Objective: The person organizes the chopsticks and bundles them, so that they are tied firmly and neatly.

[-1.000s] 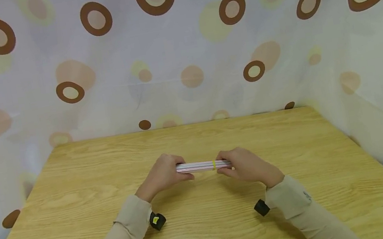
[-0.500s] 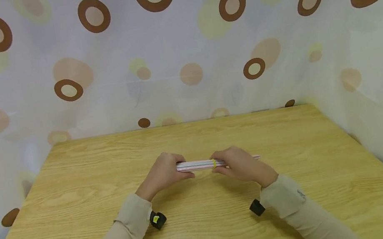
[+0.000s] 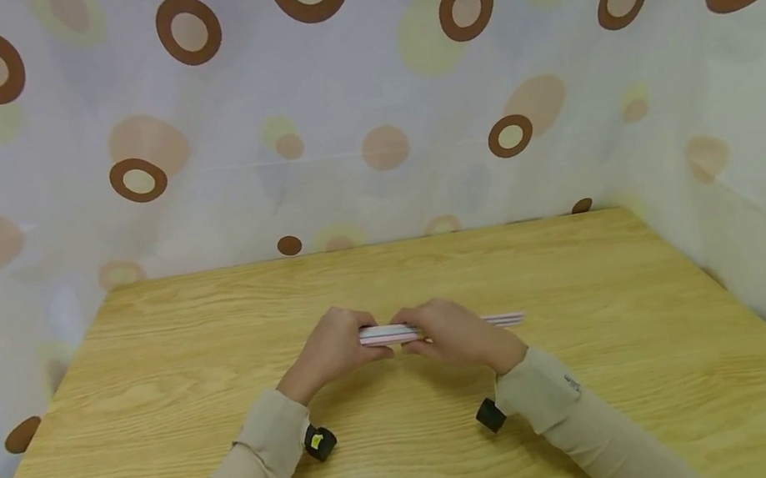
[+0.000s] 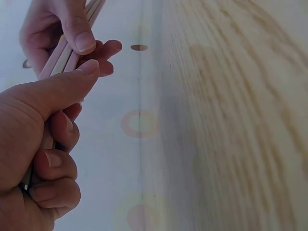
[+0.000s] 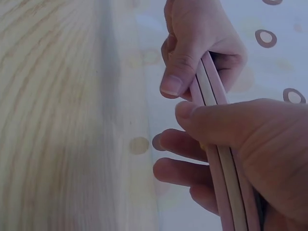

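Note:
A bundle of slim pink and whitish sticks [image 3: 390, 334] is held level above the table, bound by a yellow band [image 3: 420, 333]. My left hand [image 3: 329, 349] grips its left end, with the thumb along the sticks and the fingers curled round them in the left wrist view. Close beside it, my right hand [image 3: 454, 333] pinches the bundle near the band, thumb on top in the right wrist view, where its fingers [image 5: 180, 171] extend past the far side. The sticks' right end pokes out beyond the right hand. The left end is hidden inside the left hand.
The wooden table [image 3: 214, 318] spreads beneath both hands. A pale curtain with brown and yellow circles [image 3: 233, 205] hangs behind it and along the sides. Each sleeve cuff carries a small black camera, the left one [image 3: 321, 442] and the right one [image 3: 490, 415].
My right hand has slid left along the bundle to the yellow band, close to the left hand. The right end of the sticks now shows behind it. The left hand has barely moved.

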Demonstrator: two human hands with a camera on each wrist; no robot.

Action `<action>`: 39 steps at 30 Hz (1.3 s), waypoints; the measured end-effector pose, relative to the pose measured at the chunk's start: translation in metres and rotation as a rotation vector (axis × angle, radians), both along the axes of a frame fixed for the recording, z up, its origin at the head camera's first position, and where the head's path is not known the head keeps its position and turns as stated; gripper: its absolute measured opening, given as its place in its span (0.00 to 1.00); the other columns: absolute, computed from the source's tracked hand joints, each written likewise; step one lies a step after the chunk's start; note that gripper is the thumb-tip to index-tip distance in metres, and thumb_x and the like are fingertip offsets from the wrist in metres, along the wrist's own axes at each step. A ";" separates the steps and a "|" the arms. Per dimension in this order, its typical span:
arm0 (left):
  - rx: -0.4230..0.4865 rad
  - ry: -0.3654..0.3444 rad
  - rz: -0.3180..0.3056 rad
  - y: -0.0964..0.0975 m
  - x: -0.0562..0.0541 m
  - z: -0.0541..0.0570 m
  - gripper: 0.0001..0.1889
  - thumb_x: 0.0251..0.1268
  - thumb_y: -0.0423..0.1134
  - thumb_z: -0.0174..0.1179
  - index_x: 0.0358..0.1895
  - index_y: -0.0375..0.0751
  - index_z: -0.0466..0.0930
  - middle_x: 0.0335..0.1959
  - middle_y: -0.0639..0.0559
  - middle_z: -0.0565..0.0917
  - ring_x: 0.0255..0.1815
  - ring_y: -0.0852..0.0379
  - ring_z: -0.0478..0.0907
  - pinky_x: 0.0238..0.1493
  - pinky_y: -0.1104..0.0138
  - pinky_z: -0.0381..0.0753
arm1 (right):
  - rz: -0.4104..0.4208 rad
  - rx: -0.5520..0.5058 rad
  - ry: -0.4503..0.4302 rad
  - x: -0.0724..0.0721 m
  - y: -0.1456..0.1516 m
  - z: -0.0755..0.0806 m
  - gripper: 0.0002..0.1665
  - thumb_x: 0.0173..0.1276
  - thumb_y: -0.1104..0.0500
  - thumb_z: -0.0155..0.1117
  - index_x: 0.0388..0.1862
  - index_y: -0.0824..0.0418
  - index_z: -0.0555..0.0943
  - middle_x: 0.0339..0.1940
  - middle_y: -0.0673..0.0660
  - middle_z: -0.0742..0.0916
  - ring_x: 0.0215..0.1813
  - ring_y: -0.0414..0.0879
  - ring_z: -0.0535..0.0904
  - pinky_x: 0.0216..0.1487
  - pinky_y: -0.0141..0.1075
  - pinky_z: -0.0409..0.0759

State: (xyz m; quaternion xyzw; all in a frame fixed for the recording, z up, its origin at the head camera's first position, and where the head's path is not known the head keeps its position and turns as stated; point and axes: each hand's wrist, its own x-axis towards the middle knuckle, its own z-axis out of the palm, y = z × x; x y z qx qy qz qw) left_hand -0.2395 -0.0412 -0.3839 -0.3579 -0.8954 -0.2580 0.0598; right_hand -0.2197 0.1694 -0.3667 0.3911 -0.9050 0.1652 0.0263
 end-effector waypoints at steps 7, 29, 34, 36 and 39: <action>0.007 -0.013 0.025 -0.003 -0.002 0.001 0.14 0.50 0.45 0.74 0.32 0.38 0.85 0.26 0.51 0.85 0.23 0.63 0.77 0.29 0.70 0.77 | -0.040 -0.017 -0.045 0.000 0.008 0.005 0.21 0.66 0.59 0.66 0.55 0.63 0.75 0.35 0.55 0.85 0.28 0.37 0.77 0.32 0.30 0.74; 0.049 -0.013 0.000 0.005 0.004 -0.004 0.14 0.50 0.43 0.74 0.32 0.36 0.85 0.27 0.50 0.86 0.23 0.63 0.78 0.28 0.72 0.76 | 0.064 -0.068 0.071 0.003 -0.003 -0.002 0.27 0.66 0.59 0.66 0.59 0.65 0.67 0.45 0.59 0.87 0.39 0.46 0.85 0.42 0.36 0.81; 0.035 -0.022 -0.002 0.002 0.001 -0.002 0.13 0.51 0.44 0.74 0.32 0.37 0.85 0.27 0.51 0.86 0.24 0.64 0.78 0.28 0.72 0.76 | 0.033 -0.071 0.019 0.003 0.000 0.000 0.29 0.66 0.57 0.66 0.62 0.63 0.66 0.46 0.59 0.87 0.39 0.46 0.85 0.41 0.36 0.81; 0.029 -0.025 0.003 -0.001 0.000 -0.001 0.14 0.50 0.45 0.74 0.31 0.38 0.85 0.26 0.52 0.85 0.23 0.65 0.76 0.28 0.72 0.75 | 0.008 -0.064 0.005 0.002 0.004 0.000 0.30 0.65 0.56 0.67 0.62 0.62 0.66 0.46 0.59 0.87 0.39 0.45 0.85 0.40 0.35 0.81; 0.033 -0.039 0.032 -0.007 -0.003 0.001 0.14 0.49 0.46 0.74 0.30 0.40 0.84 0.24 0.54 0.84 0.21 0.66 0.73 0.27 0.72 0.73 | -0.034 -0.065 0.007 -0.001 0.013 0.002 0.28 0.65 0.58 0.67 0.60 0.62 0.68 0.44 0.58 0.86 0.38 0.45 0.84 0.39 0.35 0.81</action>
